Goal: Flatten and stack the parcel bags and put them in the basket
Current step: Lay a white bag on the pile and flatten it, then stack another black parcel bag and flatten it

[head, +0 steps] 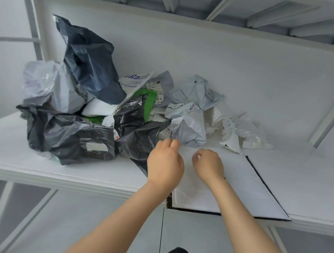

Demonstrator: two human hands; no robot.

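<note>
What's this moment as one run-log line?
stage: flattening | left hand and right hand: fingers curled near far edge of flat white bag, grip unclear | crumpled bags: piled behind | basket: not in view

Glossy crinkled plastic parcel bags (72, 135)

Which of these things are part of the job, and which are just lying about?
Job: flat white bag; crumpled bags; left hand; right hand.
Just there: shelf; white frame. No basket shows.
</note>
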